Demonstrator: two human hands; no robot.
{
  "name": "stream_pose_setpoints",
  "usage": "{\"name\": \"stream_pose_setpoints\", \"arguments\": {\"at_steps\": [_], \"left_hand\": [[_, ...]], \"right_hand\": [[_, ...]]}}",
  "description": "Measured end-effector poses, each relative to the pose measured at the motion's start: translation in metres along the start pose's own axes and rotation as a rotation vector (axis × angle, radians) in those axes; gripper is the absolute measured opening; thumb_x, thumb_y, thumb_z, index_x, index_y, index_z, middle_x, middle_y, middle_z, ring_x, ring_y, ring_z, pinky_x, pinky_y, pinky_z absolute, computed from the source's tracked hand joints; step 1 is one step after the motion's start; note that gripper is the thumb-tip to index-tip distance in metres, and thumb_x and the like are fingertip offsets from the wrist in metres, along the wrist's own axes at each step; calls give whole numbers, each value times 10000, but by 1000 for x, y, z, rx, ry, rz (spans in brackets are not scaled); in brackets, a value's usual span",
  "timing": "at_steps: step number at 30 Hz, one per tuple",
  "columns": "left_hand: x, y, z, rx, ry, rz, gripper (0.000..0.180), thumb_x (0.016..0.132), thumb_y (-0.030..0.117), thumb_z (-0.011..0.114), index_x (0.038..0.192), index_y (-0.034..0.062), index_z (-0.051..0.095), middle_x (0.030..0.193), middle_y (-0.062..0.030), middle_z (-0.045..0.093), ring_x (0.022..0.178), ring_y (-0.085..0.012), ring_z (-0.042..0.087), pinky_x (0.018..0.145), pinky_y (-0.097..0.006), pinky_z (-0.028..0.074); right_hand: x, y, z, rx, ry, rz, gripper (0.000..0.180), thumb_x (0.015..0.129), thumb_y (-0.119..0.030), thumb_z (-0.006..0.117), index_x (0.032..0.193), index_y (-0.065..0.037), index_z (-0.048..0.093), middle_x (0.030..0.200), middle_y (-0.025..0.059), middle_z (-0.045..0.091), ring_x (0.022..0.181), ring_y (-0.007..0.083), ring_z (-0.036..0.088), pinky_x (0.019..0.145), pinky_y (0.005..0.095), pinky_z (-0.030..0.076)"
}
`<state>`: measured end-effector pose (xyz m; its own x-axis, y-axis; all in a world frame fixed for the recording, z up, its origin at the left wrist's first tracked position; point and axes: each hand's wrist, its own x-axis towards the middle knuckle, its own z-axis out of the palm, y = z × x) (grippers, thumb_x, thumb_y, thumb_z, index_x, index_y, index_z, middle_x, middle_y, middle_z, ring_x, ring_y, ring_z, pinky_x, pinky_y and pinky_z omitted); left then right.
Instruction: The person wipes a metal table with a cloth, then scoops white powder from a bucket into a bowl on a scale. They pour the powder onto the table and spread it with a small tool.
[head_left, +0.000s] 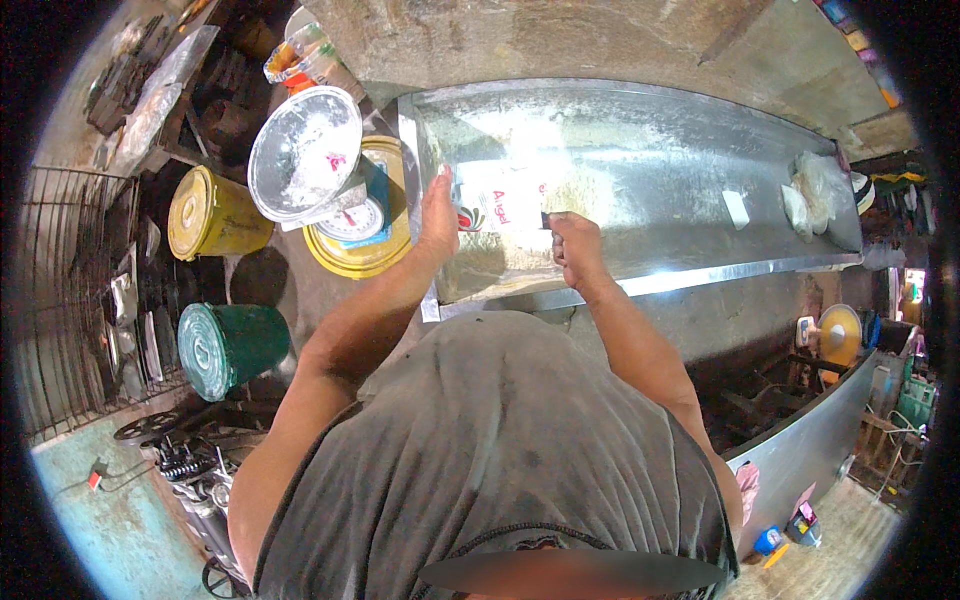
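A long metal table [650, 150] fills the space ahead, curving off to the right, with a pale dusting like flour on its near end. On it, right in front of the person, a small white packet [503, 208] with red print is stretched between the two hands. The left hand [438, 222] pinches its left edge, fingers straight up and close together; the right hand [574, 245] is a closed fist gripping the right edge, just touching the sheet. It looks like the opening or emptying step: the packet is held taut over the table, and the next move, I'd judge, calls for a firm tear or a tilt, done steadily so the contents don't scatter. Just left of the left hand stands a scale [350, 215] with a floury metal pan [303, 152]; farther left sit a yellow bucket [207, 212] and a green bucket [228, 345]. Far down the table lies a plastic bag [815, 190].
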<state>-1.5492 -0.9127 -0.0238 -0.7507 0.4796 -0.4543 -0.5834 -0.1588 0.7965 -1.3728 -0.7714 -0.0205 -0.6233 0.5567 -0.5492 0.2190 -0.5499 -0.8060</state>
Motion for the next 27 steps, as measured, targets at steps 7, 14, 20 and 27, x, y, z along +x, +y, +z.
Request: {"name": "stream_pose_setpoints", "arguments": {"at_steps": [7, 14, 20, 27], "left_hand": [[30, -21, -40, -141, 94, 14, 568, 1009, 475, 512, 1348, 20, 501, 1222, -124, 623, 1073, -261, 659, 927, -431, 545], [31, -14, -55, -224, 171, -15, 569, 1018, 469, 493, 1367, 19, 496, 1263, -133, 625, 1091, -277, 663, 937, -421, 544], [36, -16, -72, -188, 211, 43, 757, 931, 623, 578, 1431, 75, 432, 1319, -117, 597, 1164, -303, 624, 984, -472, 509], [37, -13, -78, -198, 224, 31, 626, 1003, 512, 511, 1417, 45, 465, 1379, -101, 562, 1204, -265, 596, 1011, -420, 486]], "right_hand": [[-4, -23, -27, 41, 118, -43, 110, 898, -115, 679, 957, -28, 648, 642, -53, 450, 490, 37, 363, 410, 209, 267], [3, -26, -69, -49, 274, -185, 108, 919, -135, 674, 950, -32, 686, 665, -46, 475, 541, 47, 427, 470, 229, 324], [23, -14, -81, -704, 428, -835, 183, 963, -179, 669, 1022, -17, 728, 734, 28, 566, 690, 129, 547, 644, 278, 439], [18, -39, -70, -677, 492, -1137, 169, 940, -182, 677, 1036, -59, 743, 797, 100, 622, 693, 200, 586, 646, 331, 479]]}}
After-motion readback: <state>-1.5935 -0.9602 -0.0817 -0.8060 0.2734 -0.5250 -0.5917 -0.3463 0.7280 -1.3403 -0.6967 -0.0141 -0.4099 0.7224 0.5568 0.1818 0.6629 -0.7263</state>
